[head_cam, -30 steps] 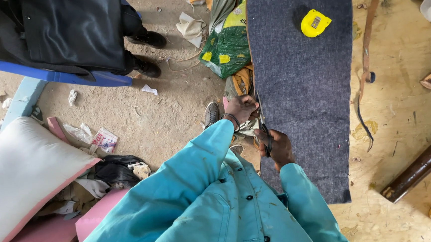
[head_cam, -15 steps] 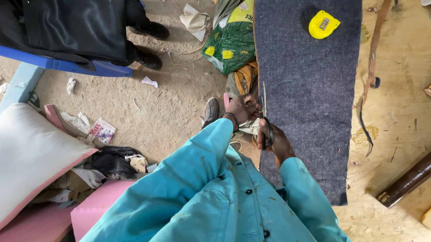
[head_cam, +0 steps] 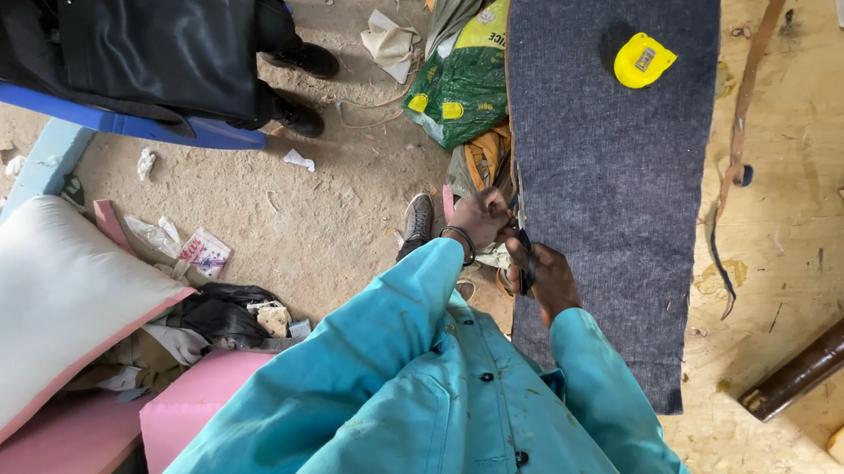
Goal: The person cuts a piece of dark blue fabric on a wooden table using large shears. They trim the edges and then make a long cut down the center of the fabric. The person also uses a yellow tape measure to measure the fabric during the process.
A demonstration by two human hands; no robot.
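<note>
A long dark grey fabric sheet (head_cam: 622,156) lies on a wooden tabletop (head_cam: 811,203). My right hand (head_cam: 546,276) grips black scissors (head_cam: 523,250) whose blades point up along the sheet's left edge. Just left of the blades, my left hand (head_cam: 481,220), with a dark band at the wrist, pinches that same edge. Both arms are in turquoise sleeves. A yellow tape measure (head_cam: 643,59) rests on the far part of the fabric.
A brown strap (head_cam: 750,100) and a dark pipe (head_cam: 820,354) lie on the table. On the sandy floor are a green sack (head_cam: 461,83), scraps, a white cushion (head_cam: 36,309) and pink foam (head_cam: 188,403). A person in black (head_cam: 166,48) stands at a blue bench (head_cam: 93,118).
The view has shifted slightly. My hands and the scissors stay at the fabric's left edge, a little farther up along it.
</note>
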